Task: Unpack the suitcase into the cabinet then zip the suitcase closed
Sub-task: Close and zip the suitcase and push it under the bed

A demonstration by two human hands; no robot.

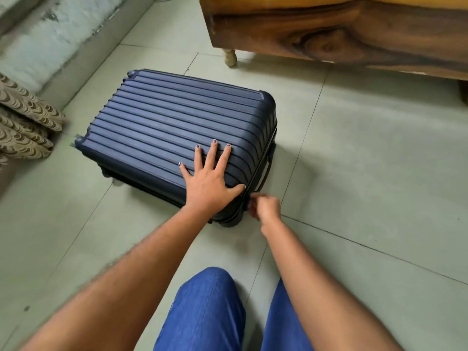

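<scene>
While the navy suitcase lies lid-down shut on the floor tiles | left hand flat, fingers spread on lid | right hand grip blurry, pinching at corner zipper seam

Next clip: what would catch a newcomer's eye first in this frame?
A dark blue ribbed hard-shell suitcase lies flat and shut on the pale tiled floor, mid-frame. The left hand presses flat on its lid, while the blurred right hand works at the near right corner by the zip seam. A dark wooden cabinet stands behind, upper right.
</scene>
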